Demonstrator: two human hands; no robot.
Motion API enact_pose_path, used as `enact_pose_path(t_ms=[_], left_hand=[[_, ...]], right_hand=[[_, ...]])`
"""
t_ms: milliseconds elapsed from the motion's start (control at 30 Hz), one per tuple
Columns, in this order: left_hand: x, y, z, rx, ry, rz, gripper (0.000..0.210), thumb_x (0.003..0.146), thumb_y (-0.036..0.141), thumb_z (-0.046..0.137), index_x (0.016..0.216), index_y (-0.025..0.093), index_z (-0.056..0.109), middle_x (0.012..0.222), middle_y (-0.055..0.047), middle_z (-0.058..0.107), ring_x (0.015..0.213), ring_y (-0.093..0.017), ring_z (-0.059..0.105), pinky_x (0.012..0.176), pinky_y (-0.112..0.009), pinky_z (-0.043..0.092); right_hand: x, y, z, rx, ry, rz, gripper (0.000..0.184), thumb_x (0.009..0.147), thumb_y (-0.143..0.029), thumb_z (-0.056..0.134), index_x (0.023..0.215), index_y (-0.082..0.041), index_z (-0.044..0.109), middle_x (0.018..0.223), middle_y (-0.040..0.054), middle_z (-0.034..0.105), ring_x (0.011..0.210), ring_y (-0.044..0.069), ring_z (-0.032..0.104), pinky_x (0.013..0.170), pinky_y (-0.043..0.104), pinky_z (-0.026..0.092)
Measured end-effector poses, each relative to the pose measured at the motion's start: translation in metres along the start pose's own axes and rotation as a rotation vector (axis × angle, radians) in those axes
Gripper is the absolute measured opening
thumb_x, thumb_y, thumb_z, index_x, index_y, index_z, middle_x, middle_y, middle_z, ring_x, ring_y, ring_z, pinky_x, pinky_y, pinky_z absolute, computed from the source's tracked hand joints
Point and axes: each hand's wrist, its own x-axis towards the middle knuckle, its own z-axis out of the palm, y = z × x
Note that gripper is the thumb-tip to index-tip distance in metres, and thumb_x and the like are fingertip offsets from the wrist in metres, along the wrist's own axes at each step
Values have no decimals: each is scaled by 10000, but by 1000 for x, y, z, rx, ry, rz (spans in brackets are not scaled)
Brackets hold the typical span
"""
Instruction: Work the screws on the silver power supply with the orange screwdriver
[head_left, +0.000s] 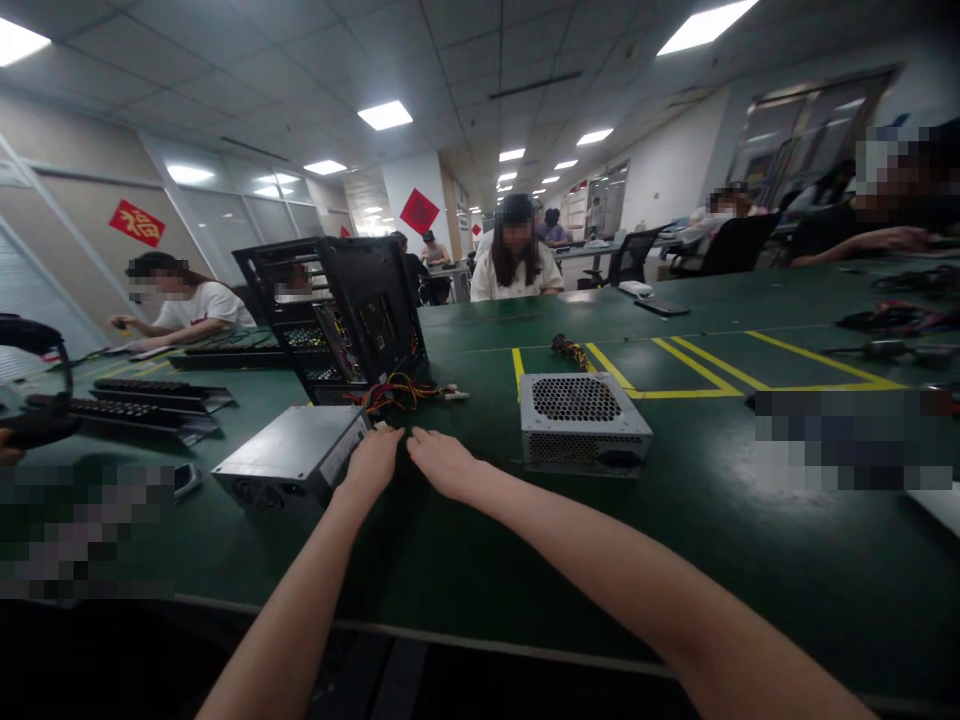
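Observation:
My left hand (373,457) is just right of a grey power supply unit (292,440), its fingers closed at a small pale cable connector (382,426). Close beside it, my right hand (440,459) has its fingers bent and pressed together; whatever they hold is too small or hidden to make out. Red, yellow and black cables (397,392) run behind both hands, ending at the right in a white plug (455,394). Beyond them stands a black computer case (337,320), open on the side. A second power supply unit (585,420) lies to the right of my hands, grille upward.
The green table (480,560) carries yellow tape outlines (697,394). Black metal rails (142,410) lie at left, near a headset (37,380). A phone (661,306) lies farther back, dark cables (892,315) at right. Several people sit around, one person (517,260) opposite.

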Motion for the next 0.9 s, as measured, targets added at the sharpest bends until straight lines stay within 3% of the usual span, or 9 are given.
enact_pose_path(t_ms=[133, 333, 633, 767, 833, 900], left_hand=[[1, -6, 7, -6, -3, 12, 327, 763, 17, 348, 882, 117, 635, 935, -142, 615, 921, -207, 582, 825, -320, 432], [-1, -5, 11, -52, 21, 18, 274, 794, 68, 333, 816, 134, 599, 881, -113, 600, 880, -218, 576, 770, -329, 442], [-6, -7, 5, -149, 65, -14, 236, 779, 35, 335, 851, 100, 550, 935, -157, 597, 927, -216, 564, 829, -348, 423], [-32, -5, -5, -251, 64, -19, 194, 859, 192, 335, 905, 152, 519, 900, -87, 628, 840, -169, 598, 756, -296, 458], [-54, -1, -9, -429, 61, 18, 183, 865, 239, 347, 940, 183, 505, 933, -61, 634, 857, -162, 603, 753, -292, 463], [-76, 1, -10, -465, 44, 14, 210, 876, 257, 323, 965, 201, 504, 990, -60, 631, 904, -165, 600, 777, -303, 462]], right_hand=[[25, -4, 21, -5, -25, -12, 304, 871, -315, 508, 1126, -149, 503, 1115, 75, 536, 939, 186, 559, 782, 385, 485], [30, -9, 42, -30, -26, 8, 309, 870, -322, 509, 1128, -153, 503, 1119, 76, 533, 941, 187, 558, 786, 387, 483], [31, -6, 38, -30, 23, 38, 306, 871, -319, 507, 1130, -156, 502, 1124, 74, 532, 951, 190, 555, 794, 394, 480], [28, -4, 35, 35, -29, 42, 304, 871, -322, 508, 1125, -156, 504, 1115, 72, 536, 935, 185, 560, 781, 384, 485], [25, -2, 32, 63, -35, 52, 306, 871, -322, 508, 1128, -156, 503, 1119, 73, 534, 940, 186, 558, 784, 387, 484], [22, 3, 28, 79, -25, 94, 309, 870, -322, 509, 1131, -156, 501, 1122, 73, 532, 944, 188, 557, 786, 389, 483]])
